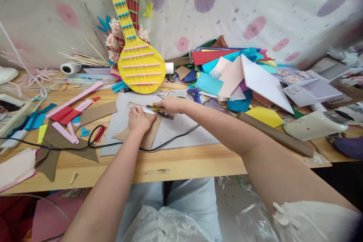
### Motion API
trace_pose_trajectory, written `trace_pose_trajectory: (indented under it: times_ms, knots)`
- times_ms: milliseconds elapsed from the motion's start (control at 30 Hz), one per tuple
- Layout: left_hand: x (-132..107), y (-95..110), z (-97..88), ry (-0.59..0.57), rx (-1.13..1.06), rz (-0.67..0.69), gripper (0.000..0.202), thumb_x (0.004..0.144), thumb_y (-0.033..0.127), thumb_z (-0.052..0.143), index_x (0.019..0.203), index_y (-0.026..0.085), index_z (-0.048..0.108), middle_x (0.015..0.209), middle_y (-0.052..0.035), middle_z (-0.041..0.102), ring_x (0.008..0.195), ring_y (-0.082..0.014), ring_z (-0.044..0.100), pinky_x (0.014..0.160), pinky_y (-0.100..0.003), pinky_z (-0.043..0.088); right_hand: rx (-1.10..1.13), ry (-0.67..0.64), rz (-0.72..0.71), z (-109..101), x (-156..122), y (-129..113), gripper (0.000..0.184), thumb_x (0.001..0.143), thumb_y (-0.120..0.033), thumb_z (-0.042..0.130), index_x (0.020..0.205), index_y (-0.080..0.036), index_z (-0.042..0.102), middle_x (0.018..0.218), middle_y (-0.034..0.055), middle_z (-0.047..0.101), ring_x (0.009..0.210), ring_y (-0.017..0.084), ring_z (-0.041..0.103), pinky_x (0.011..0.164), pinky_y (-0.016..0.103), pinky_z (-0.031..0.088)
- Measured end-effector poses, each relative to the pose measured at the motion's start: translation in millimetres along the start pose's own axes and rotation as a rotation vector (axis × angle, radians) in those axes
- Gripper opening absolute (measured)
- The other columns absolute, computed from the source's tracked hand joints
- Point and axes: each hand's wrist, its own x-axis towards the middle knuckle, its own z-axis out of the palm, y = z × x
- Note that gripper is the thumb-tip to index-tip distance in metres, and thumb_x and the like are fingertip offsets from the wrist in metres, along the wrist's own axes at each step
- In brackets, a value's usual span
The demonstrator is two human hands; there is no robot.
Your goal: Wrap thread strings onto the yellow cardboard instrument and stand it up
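My left hand [139, 120] presses down on a brown cardboard piece [147, 136] and a ruler [141, 107] lying on a grey cutting mat [181, 130], fingers curled over the ruler's edge. My right hand [170, 104] is closed around a yellow-and-black craft knife [159, 110], its blade along the ruler at the top of the cardboard. Both hands are close together near the middle of the mat.
A black cable [93, 144] crosses the mat and wooden table [176, 164]. A yellow paper guitar [138, 60] leans on the wall behind. Coloured paper sheets [232, 75] pile up at right, with a brown roll [275, 134]. Foam scraps [65, 115] lie at left.
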Motion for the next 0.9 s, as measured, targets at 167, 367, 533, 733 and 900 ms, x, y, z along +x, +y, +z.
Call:
trace_pose_trajectory:
  times_ms: [167, 367, 533, 733, 900]
  knots:
    - [1, 1, -1.6, -0.01, -0.011, -0.012, 0.077, 0.072, 0.058, 0.052, 0.125, 0.003, 0.042, 0.138, -0.0254, 0.037, 0.135, -0.0334, 0.027, 0.11, -0.04, 0.025, -0.007, -0.007, 0.01, 3, -8, 3, 0.048, 0.091, -0.027, 0.037, 0.139, -0.025, 0.038, 0.114, 0.0119, 0.065, 0.095, 0.021, 0.062, 0.074, 0.027, 0.04]
    - [4, 3, -5.6, -0.048, -0.014, -0.051, 0.076, 0.069, 0.058, 0.055, 0.122, 0.006, 0.044, 0.135, -0.0244, 0.039, 0.133, -0.0339, 0.031, 0.107, -0.041, 0.03, -0.033, -0.004, -0.003, 4, -17, 5, 0.049, 0.091, -0.027, 0.036, 0.14, -0.023, 0.038, 0.113, 0.0144, 0.065, 0.096, 0.023, 0.062, 0.074, 0.029, 0.04]
    - [8, 6, -7.5, -0.082, -0.003, -0.073, 0.078, 0.067, 0.058, 0.058, 0.123, 0.007, 0.042, 0.134, -0.0241, 0.041, 0.132, -0.0338, 0.032, 0.104, -0.041, 0.032, -0.049, -0.013, 0.013, 4, -24, 5, 0.048, 0.092, -0.029, 0.035, 0.139, -0.025, 0.038, 0.113, 0.0137, 0.064, 0.096, 0.022, 0.062, 0.074, 0.029, 0.039]
    - [11, 9, -9.5, -0.13, 0.002, -0.097, 0.082, 0.064, 0.057, 0.06, 0.126, 0.007, 0.04, 0.138, -0.0254, 0.037, 0.135, -0.0345, 0.028, 0.107, -0.043, 0.028, -0.063, -0.038, 0.011, 3, -30, 7, 0.049, 0.091, -0.025, 0.037, 0.14, -0.023, 0.038, 0.115, 0.0133, 0.064, 0.098, 0.021, 0.06, 0.077, 0.028, 0.038]
    - [12, 10, -10.0, -0.147, 0.01, -0.097, 0.083, 0.066, 0.056, 0.059, 0.128, 0.005, 0.038, 0.139, -0.026, 0.034, 0.136, -0.0339, 0.026, 0.108, -0.04, 0.027, -0.062, -0.025, 0.01, 5, -34, 9, 0.048, 0.091, -0.025, 0.037, 0.139, -0.025, 0.039, 0.113, 0.0127, 0.064, 0.097, 0.022, 0.06, 0.076, 0.028, 0.038]
